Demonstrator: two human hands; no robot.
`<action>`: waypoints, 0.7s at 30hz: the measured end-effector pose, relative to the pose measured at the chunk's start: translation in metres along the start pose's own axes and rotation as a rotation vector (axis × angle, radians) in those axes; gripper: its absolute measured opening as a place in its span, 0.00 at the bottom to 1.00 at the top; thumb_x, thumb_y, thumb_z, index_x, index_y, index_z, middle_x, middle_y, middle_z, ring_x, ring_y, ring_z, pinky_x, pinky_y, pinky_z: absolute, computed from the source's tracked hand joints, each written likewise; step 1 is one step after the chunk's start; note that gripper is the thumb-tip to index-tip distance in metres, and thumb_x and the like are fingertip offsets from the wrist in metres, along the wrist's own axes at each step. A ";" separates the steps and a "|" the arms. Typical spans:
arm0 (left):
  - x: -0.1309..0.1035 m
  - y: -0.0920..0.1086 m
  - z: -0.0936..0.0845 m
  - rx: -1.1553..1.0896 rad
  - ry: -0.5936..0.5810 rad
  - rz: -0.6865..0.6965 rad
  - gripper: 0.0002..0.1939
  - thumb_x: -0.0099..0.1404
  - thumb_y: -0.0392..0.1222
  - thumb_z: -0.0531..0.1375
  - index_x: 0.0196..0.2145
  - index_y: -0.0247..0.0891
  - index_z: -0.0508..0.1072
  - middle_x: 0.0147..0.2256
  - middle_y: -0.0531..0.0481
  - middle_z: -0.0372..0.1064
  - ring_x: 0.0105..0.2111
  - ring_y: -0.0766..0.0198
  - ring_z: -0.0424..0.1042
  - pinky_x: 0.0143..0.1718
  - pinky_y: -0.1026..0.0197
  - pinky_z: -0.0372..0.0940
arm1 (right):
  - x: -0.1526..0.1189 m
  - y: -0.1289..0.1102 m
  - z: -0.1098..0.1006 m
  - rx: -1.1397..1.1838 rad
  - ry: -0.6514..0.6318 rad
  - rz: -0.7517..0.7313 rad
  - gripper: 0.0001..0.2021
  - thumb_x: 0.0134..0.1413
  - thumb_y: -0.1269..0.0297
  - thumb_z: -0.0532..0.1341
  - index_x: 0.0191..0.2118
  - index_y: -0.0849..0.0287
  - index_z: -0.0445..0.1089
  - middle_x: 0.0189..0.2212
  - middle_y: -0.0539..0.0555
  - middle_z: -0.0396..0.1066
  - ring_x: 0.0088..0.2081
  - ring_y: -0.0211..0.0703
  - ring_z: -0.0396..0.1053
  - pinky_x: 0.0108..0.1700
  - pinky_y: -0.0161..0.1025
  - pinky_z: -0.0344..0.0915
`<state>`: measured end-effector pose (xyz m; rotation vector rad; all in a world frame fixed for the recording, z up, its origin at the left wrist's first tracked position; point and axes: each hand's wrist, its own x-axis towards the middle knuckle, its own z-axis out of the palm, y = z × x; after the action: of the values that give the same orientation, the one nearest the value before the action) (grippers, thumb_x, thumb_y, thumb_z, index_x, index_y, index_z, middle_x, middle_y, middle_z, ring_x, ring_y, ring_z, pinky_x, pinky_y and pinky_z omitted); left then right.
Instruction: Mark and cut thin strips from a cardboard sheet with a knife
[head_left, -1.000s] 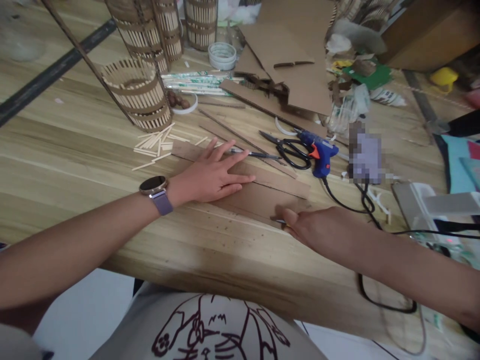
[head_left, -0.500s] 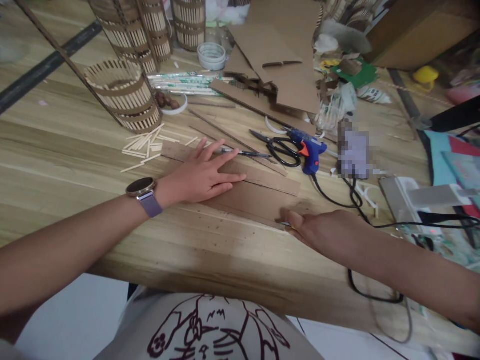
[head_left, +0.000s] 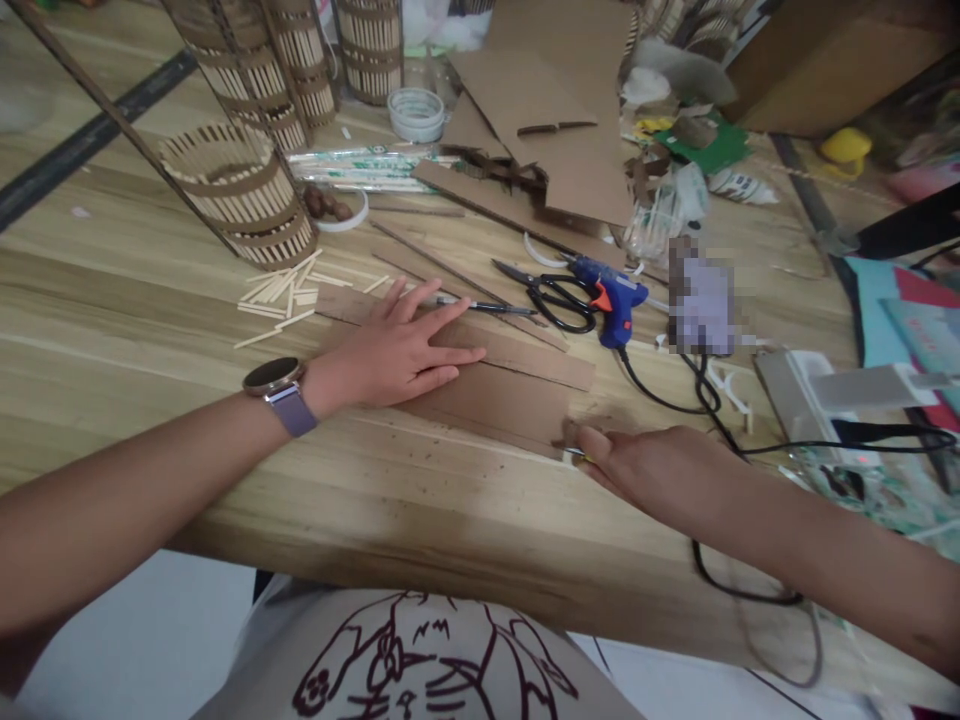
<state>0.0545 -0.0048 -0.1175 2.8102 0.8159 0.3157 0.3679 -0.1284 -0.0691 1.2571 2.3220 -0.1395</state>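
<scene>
A pale, grained wooden table (head_left: pixel 135 330) carries flat brown cardboard strips (head_left: pixel 495 385). The left hand (head_left: pixel 390 355) lies spread, palm down, on them. The right hand (head_left: pixel 645 465) pinches a small tool, mostly hidden, at the strips' near corner. Slatted stick baskets (head_left: pixel 240 195) and black-handled scissors (head_left: pixel 551 290) lie beyond.

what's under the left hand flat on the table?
The left hand lies flat on a long brown cardboard strip, which rests on the wooden table. The part of the strip beneath the palm is covered.
</scene>
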 end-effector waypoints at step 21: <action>0.000 0.000 0.001 0.003 -0.001 -0.003 0.19 0.76 0.50 0.54 0.62 0.61 0.71 0.72 0.51 0.48 0.70 0.38 0.43 0.67 0.25 0.36 | -0.005 0.006 0.006 -0.012 -0.041 -0.009 0.10 0.68 0.65 0.51 0.45 0.58 0.68 0.25 0.53 0.77 0.21 0.42 0.72 0.21 0.37 0.36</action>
<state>0.0546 -0.0048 -0.1186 2.8115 0.8207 0.3128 0.3776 -0.1311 -0.0712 1.2268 2.2907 -0.1523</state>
